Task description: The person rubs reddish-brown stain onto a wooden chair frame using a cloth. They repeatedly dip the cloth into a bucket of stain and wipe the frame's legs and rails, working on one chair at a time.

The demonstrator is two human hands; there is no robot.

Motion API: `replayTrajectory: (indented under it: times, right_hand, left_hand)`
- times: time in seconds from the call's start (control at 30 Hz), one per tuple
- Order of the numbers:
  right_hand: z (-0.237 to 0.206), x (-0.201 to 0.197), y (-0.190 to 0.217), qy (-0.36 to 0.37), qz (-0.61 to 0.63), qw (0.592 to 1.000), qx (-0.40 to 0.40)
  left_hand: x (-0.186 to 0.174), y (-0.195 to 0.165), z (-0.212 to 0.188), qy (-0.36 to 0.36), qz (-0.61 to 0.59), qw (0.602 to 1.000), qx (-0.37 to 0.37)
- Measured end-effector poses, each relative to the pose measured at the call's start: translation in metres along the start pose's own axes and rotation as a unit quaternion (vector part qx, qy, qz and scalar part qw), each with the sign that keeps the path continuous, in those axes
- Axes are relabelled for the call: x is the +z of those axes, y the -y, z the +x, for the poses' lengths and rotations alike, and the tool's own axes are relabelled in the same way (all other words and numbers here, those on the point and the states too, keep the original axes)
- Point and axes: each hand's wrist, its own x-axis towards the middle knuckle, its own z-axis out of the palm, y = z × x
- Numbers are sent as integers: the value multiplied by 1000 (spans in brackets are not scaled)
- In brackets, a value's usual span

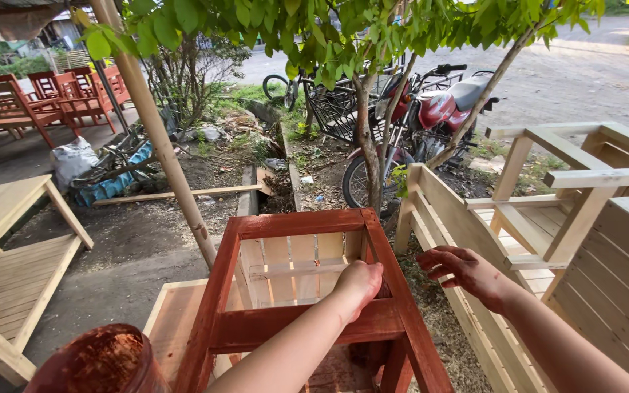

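Observation:
A wooden furniture frame point(293, 222), partly coated in red-brown stain, stands in front of me with bare pale slats inside. My left hand point(359, 285) is curled against the inner side of its right rail; whether it holds anything is hidden. My right hand point(466, 271), smeared with stain, hovers with fingers apart just right of the frame, above a bare wooden bench back point(451, 218). A pot point(100, 362) caked in red-brown stain sits at the bottom left.
Unpainted wooden chairs point(584, 211) crowd the right and a bare bench point(10, 280) lies at left. A bamboo pole point(160, 138) leans behind the frame. A thin tree point(367, 153), a red motorcycle point(434, 116) and red chairs point(9, 105) stand beyond.

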Motion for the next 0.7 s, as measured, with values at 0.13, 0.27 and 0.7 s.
replayTrajectory:
  times: [0.13, 0.27, 0.7]
  right_hand:
    - [-7, -8, -5, 7, -3, 1000, -2]
    - [-1, -16, -9, 5, 7, 1000, 13]
    - [20, -47, -49, 5, 18, 998, 63]
  left_hand:
    - [2, -13, 2, -3, -69, 997, -40]
    - [-1, -20, 9, 6, -156, 988, -13]
    - [-7, -39, 72, -73, -241, 968, -6]
